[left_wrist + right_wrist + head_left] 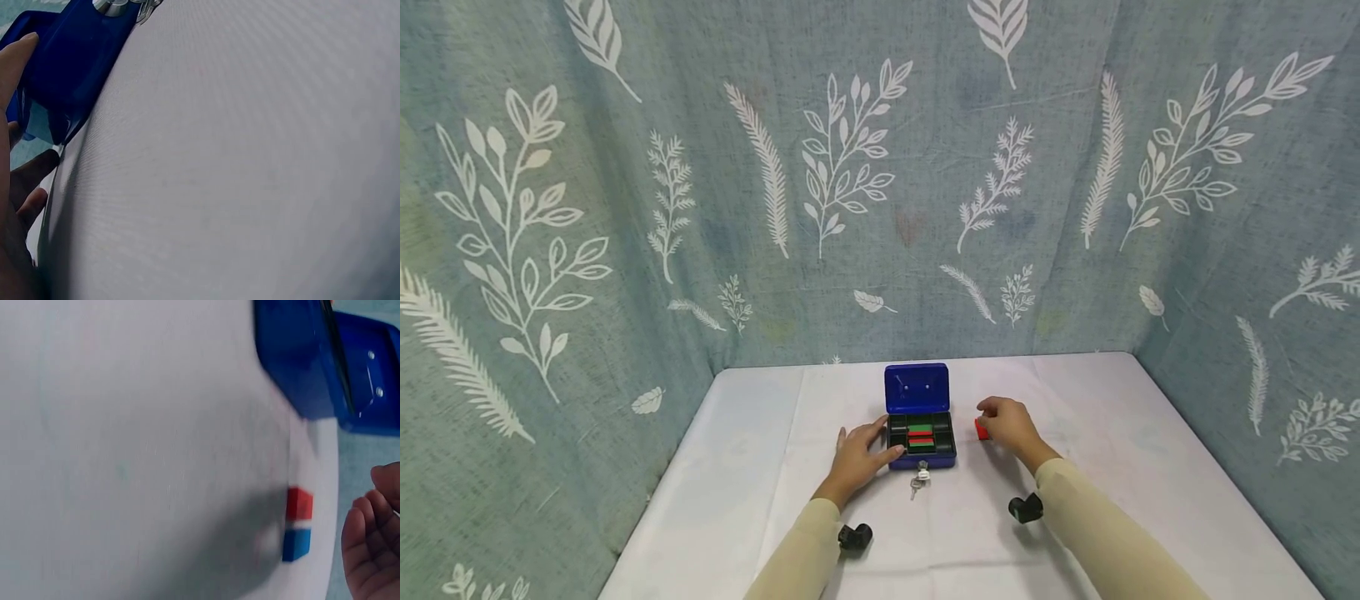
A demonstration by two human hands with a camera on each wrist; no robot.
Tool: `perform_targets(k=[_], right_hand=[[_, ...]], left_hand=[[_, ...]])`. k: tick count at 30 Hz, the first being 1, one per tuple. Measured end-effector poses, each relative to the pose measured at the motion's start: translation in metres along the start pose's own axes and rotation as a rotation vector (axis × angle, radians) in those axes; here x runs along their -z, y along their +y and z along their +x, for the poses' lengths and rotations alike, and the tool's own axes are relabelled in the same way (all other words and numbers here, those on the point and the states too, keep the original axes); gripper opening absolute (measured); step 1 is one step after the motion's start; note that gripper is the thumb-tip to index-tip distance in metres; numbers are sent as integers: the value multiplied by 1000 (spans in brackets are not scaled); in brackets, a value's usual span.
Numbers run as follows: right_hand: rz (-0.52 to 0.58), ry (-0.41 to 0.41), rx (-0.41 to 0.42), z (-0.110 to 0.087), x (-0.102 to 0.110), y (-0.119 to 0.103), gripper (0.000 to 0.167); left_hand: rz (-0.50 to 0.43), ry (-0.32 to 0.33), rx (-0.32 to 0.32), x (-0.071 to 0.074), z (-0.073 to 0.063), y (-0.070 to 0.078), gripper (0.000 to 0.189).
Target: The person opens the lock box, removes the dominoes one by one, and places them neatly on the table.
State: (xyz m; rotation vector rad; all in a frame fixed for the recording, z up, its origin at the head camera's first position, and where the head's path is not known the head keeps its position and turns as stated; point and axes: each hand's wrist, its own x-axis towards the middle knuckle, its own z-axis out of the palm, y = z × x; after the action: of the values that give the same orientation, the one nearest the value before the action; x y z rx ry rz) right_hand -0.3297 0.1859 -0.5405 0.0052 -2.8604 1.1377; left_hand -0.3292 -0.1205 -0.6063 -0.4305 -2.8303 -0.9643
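A small blue cash box [921,460] stands with its lid [917,388] raised, and a black tray [898,429] fills its inside. Green and red pieces [921,434] lie in the tray's middle compartment. My left hand [856,458] rests at the box's left side, thumb at the front left corner, fingers spread along the side. Right of the box, my right hand [1006,423] hovers with loosely bent fingers and nothing visible in them. Below it on the table are a red block [299,504] and a blue block [296,544], close together; the head view shows only red there.
Keys [917,482] hang from the lock at the box's front. A white cloth covers the table [760,467]. Grey-green curtains [925,183] with white leaf prints enclose its back and sides. A black wrist camera [1026,508] sits by the right sleeve.
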Motion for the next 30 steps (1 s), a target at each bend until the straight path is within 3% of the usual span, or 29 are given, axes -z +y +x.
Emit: perform_targets(k=[10,17,26,30], right_hand=[[107,38,160,-6,-16,-15,20],[130,18,130,-4,-25,-29,18],[194,-82,173,-7,-39,-42,23],[161,-104,197,-4,-45,-48,23]], left_hand=[[-31,-8,-10,0,0,2,84],[-29,4,14,2,-2,2,83],[-28,19,4,1,-6,0,81],[-26,28,-14,2,-5,1,81]])
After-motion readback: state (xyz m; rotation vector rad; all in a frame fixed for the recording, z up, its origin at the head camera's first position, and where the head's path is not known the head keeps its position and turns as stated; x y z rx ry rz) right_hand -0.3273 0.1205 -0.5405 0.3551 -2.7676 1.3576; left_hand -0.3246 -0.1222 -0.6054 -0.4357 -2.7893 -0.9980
